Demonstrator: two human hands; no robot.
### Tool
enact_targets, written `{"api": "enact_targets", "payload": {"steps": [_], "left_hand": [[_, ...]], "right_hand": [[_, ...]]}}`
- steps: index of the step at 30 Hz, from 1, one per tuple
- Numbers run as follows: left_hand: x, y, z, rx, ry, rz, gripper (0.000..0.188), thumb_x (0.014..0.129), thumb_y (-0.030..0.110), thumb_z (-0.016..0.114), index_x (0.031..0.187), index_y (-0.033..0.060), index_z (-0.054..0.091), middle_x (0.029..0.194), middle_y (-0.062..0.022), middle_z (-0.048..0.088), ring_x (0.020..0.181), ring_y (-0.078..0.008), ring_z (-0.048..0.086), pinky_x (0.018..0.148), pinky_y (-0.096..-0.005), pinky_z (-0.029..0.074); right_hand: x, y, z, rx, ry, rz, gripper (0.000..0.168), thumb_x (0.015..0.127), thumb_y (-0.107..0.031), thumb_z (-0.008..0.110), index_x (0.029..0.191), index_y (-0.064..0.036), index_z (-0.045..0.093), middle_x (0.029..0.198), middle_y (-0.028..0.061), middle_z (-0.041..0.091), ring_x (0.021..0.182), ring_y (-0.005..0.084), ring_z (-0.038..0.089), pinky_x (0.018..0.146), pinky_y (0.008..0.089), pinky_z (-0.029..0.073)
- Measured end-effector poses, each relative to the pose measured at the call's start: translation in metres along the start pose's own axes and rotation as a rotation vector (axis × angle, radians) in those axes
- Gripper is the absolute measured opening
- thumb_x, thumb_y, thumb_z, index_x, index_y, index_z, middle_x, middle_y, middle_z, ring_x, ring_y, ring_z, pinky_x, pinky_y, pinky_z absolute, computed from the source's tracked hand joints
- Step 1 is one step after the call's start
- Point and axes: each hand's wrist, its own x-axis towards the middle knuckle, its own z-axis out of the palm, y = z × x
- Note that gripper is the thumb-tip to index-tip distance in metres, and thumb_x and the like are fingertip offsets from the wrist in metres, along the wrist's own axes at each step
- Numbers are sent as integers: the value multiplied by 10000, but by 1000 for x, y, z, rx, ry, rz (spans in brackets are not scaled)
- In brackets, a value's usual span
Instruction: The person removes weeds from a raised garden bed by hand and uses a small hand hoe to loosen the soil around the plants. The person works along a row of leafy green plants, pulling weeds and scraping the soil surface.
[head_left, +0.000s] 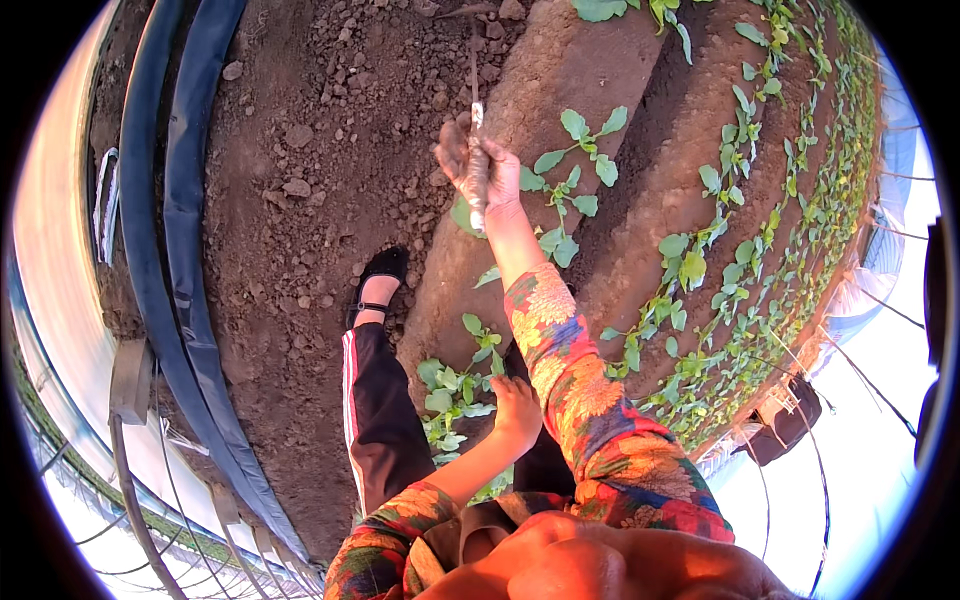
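My right hand (480, 166) reaches forward, palm up, around the light, wrapped handle (478, 176) of a hand hoe. Its thin metal shank (474, 67) runs away from me to a blade (469, 10) at the top edge, over loose soil. Dirt covers the fingers. My left hand (517, 412) is bent close to my body, near my dark trouser leg and beside a leafy seedling (450, 390); whether it grips anything is hidden. More young seedlings (574, 199) grow on the soil ridge (457, 281) next to my right wrist.
Two dark flat hoses (187, 225) run along the left over cloddy soil (300, 187). Further planted rows (720, 247) fill the right side, up to plastic sheeting (900, 195). My left foot in a black shoe (381, 279) stands beside the ridge.
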Motion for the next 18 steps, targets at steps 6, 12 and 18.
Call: {"api": "enact_targets", "payload": {"steps": [6, 12, 18], "left_hand": [[1, 2, -2, 9, -5, 21, 546, 954, 275, 499, 1410, -25, 534, 1450, -252, 496, 1331, -516, 447, 1090, -665, 275], [2, -5, -4, -35, -34, 33, 642, 941, 340, 489, 1474, -12, 420, 1430, -297, 485, 1338, -536, 420, 1094, -660, 252], [-6, -6, -7, -105, -24, 39, 540, 916, 251, 515, 1359, -57, 559, 1439, -301, 477, 1326, -549, 437, 1087, -679, 269]], "right_hand": [[-6, -7, -25, -1134, 640, 22, 309, 905, -173, 724, 1106, -18, 548, 1021, 171, 664, 935, 322, 684, 854, 541, 578], [5, -21, 25, -1768, 566, -395, 234, 997, -204, 605, 1127, -15, 561, 838, 75, 627, 704, 197, 588, 621, 389, 456], [41, -60, 76, -1826, 368, -1535, 225, 1016, -146, 535, 1167, -3, 450, 861, 182, 650, 703, 339, 654, 600, 467, 479]]}}
